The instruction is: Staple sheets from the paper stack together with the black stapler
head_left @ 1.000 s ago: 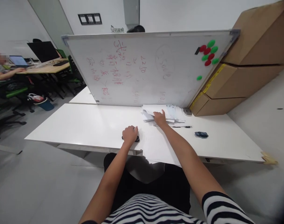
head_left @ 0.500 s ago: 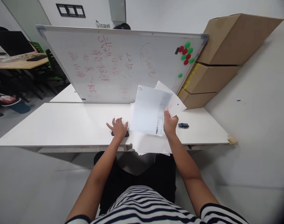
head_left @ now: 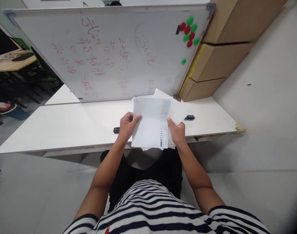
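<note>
Between my two hands are sheets of paper point(head_left: 149, 123), the top one printed with "PONY" near its lower right corner. My left hand point(head_left: 129, 125) grips their left edge, its thumb on top. On the right edge, my right hand point(head_left: 177, 130) is closed with its thumb pressed over the paper. More white sheets point(head_left: 160, 93) stick out behind and beneath at uneven angles. Just left of my left hand lies a black object, perhaps a stapler point(head_left: 116, 130), partly hidden by that hand. A small dark, shiny item point(head_left: 189, 117) rests to the right of my right hand.
A whiteboard point(head_left: 104, 55) with red writing stands along the back of the white table point(head_left: 65, 125), bearing red and green magnets point(head_left: 189, 32). Stacked cardboard boxes point(head_left: 209, 61) rise at the back right. A wall point(head_left: 267, 97) closes off the right side.
My left hand has left the black object and taken hold of the papers' left edge. The papers have come lower and straighter in front of me. The view has tilted downward.
</note>
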The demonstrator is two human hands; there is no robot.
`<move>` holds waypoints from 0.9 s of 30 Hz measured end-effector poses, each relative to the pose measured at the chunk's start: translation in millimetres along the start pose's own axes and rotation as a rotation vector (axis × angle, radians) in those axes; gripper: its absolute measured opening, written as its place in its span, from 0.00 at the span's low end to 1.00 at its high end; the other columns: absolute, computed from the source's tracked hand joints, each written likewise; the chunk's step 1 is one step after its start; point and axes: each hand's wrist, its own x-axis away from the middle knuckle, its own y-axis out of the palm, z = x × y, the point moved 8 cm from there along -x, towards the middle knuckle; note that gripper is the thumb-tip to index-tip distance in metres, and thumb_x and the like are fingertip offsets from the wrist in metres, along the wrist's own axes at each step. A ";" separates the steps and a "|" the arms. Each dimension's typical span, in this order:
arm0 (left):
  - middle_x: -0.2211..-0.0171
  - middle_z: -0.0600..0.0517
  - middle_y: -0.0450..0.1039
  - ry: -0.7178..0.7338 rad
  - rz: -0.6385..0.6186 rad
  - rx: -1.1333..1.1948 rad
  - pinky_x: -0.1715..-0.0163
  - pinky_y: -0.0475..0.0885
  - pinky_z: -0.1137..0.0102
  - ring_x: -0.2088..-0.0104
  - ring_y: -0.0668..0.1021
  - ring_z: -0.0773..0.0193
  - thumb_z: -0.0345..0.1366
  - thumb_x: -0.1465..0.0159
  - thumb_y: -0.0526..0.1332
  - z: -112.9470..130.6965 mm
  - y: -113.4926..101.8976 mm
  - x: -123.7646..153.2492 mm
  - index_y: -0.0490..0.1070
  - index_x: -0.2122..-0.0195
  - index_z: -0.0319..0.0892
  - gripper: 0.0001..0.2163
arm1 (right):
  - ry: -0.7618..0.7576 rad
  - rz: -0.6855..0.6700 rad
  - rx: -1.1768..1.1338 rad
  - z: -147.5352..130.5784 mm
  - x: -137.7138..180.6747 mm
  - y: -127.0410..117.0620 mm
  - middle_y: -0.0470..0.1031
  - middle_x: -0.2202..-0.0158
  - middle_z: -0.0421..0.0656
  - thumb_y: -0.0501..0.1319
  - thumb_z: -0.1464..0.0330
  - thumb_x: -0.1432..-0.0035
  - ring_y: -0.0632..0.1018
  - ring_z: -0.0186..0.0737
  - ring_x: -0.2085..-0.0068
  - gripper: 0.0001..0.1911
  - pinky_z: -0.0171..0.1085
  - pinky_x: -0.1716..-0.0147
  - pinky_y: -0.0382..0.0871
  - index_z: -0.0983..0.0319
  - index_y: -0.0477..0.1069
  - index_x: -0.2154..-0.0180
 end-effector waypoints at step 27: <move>0.56 0.42 0.77 -0.270 -0.459 0.210 0.56 0.74 0.58 0.55 0.78 0.50 0.47 0.46 0.68 -42.8 43.1 19.7 0.72 0.53 0.38 0.24 | -0.113 -0.467 0.155 -25.5 10.2 23.3 0.79 0.56 0.42 0.62 0.53 0.44 0.78 0.48 0.54 0.17 0.44 0.55 0.74 0.57 0.77 0.59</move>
